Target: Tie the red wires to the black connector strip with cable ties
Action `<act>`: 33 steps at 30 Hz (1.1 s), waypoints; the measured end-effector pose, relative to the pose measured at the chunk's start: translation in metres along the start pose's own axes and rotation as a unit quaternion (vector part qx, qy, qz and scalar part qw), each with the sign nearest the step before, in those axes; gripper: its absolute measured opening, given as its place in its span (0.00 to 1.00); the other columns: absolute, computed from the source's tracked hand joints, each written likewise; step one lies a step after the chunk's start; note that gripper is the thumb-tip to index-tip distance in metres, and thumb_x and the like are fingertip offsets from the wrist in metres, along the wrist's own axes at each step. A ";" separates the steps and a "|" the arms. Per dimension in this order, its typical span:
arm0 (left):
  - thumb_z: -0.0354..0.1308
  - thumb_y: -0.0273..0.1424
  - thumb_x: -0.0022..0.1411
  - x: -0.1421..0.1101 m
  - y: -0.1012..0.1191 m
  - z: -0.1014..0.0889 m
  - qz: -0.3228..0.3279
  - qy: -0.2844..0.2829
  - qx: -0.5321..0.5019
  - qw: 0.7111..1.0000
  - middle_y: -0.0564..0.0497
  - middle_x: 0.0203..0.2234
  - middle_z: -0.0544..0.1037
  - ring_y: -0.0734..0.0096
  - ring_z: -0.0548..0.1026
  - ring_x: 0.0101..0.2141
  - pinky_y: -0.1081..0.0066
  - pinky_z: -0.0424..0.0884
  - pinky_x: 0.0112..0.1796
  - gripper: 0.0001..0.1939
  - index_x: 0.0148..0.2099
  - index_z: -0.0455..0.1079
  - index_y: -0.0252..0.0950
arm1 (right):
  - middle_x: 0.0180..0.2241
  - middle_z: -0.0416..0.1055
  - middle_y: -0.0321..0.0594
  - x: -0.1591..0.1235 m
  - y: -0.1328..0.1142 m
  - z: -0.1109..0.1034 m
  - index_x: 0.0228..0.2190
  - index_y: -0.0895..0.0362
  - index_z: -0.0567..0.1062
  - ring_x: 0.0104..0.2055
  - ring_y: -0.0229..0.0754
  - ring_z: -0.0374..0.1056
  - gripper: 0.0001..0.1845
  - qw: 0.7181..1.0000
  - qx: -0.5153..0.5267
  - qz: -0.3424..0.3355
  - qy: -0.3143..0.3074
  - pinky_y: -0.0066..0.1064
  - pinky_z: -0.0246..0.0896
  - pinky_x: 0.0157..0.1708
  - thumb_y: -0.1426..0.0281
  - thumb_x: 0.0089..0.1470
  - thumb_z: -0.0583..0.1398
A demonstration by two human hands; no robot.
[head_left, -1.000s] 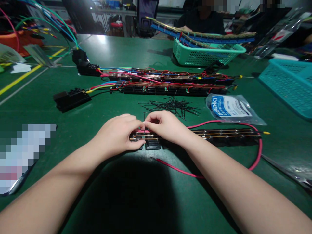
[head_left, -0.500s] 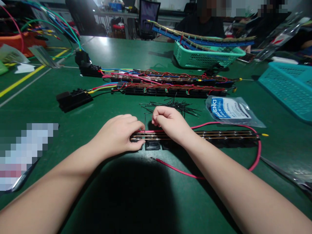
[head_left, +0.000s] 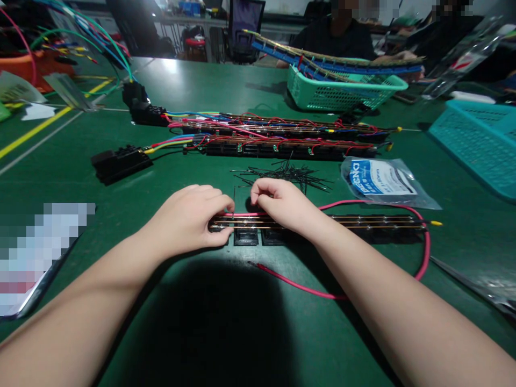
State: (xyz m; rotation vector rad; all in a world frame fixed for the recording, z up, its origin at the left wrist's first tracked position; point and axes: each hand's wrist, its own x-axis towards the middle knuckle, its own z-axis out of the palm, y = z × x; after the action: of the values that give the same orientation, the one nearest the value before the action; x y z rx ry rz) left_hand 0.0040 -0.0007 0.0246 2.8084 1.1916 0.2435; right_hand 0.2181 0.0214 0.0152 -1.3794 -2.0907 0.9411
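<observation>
The head-worn camera faced forward and down over the bench (head_left: 322, 338), near the left hand (head_left: 195, 217) and right hand (head_left: 284, 207).

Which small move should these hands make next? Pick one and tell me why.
Probably move the right hand to the thin black tie and pinch its upper end. The tie stands upright beside the left hand, which grips the black strip, and the red wire runs along that strip; the right hand is curled, apart from the tie.

Black strip (head_left: 363, 228) partly hidden, blue basket (head_left: 479, 145) cut off
</observation>
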 end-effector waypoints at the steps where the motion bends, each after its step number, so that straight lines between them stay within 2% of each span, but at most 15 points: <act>1: 0.57 0.39 0.56 0.000 0.000 0.000 -0.003 0.000 -0.003 1.000 0.53 0.30 0.73 0.66 0.70 0.34 0.67 0.61 0.34 0.12 0.41 0.70 0.39 | 0.25 0.68 0.33 -0.001 -0.001 0.001 0.25 0.58 0.71 0.28 0.34 0.60 0.10 1.000 -0.003 -0.013 -0.008 0.25 0.51 0.30 0.77 0.47 0.50; 6: 0.57 0.38 0.56 0.000 0.000 0.005 -0.005 0.003 -0.009 1.000 0.51 0.29 0.71 0.65 0.68 0.33 0.67 0.62 0.33 0.14 0.44 0.71 0.39 | 0.26 0.69 0.34 -0.005 -0.004 0.005 0.27 0.59 0.74 0.29 0.34 0.60 0.10 0.998 -0.038 -0.050 -0.029 0.25 0.50 0.31 0.77 0.48 0.53; 13: 0.57 0.37 0.57 0.000 0.000 0.007 0.001 0.007 -0.032 0.999 0.51 0.29 0.70 0.65 0.67 0.33 0.68 0.62 0.33 0.13 0.43 0.73 0.38 | 0.25 0.69 0.34 -0.005 -0.002 0.007 0.28 0.58 0.74 0.28 0.34 0.59 0.10 0.998 -0.047 -0.020 -0.027 0.25 0.49 0.30 0.76 0.49 0.52; 18: 0.56 0.36 0.57 0.000 0.000 0.007 0.010 0.010 -0.032 0.999 0.51 0.28 0.69 0.65 0.67 0.33 0.68 0.61 0.32 0.12 0.42 0.72 0.38 | 0.22 0.64 0.33 -0.003 0.000 0.007 0.22 0.57 0.67 0.27 0.35 0.58 0.07 0.999 -0.012 0.011 0.036 0.26 0.49 0.29 0.75 0.47 0.51; 22: 0.57 0.35 0.56 0.000 0.000 0.008 0.013 0.013 -0.038 0.999 0.51 0.28 0.69 0.65 0.66 0.34 0.68 0.61 0.34 0.12 0.42 0.71 0.38 | 0.23 0.66 0.34 -0.002 0.001 0.006 0.21 0.57 0.63 0.29 0.36 0.61 0.07 0.998 0.041 0.026 0.036 0.26 0.51 0.30 0.77 0.44 0.49; 27: 0.57 0.36 0.56 0.001 -0.002 0.009 0.013 0.018 -0.045 0.999 0.52 0.28 0.69 0.66 0.66 0.33 0.68 0.61 0.33 0.12 0.42 0.71 0.38 | 0.22 0.67 0.34 0.003 0.008 -0.003 0.21 0.57 0.65 0.25 0.35 0.62 0.07 0.989 0.115 0.061 0.075 0.26 0.52 0.27 0.75 0.43 0.49; 31: 0.57 0.35 0.55 0.001 -0.003 0.009 0.014 0.018 -0.061 0.998 0.52 0.29 0.70 0.66 0.67 0.34 0.69 0.61 0.34 0.12 0.42 0.71 0.38 | 0.21 0.67 0.35 0.007 0.017 -0.008 0.18 0.57 0.66 0.26 0.36 0.62 0.10 0.984 0.099 0.057 0.136 0.27 0.52 0.27 0.74 0.44 0.48; 33: 0.58 0.35 0.55 0.001 -0.003 0.010 0.015 0.018 -0.065 0.998 0.52 0.29 0.70 0.67 0.67 0.34 0.69 0.62 0.34 0.12 0.42 0.71 0.38 | 0.20 0.68 0.36 0.007 0.017 -0.008 0.16 0.57 0.67 0.28 0.37 0.64 0.11 0.988 0.062 0.059 0.129 0.27 0.53 0.29 0.75 0.42 0.48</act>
State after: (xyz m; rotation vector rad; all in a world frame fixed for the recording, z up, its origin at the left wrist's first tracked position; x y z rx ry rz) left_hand 0.0044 0.0022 0.0147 2.7227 1.0990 0.3605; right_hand 0.2313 0.0349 0.0076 -1.4859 -1.7470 0.8716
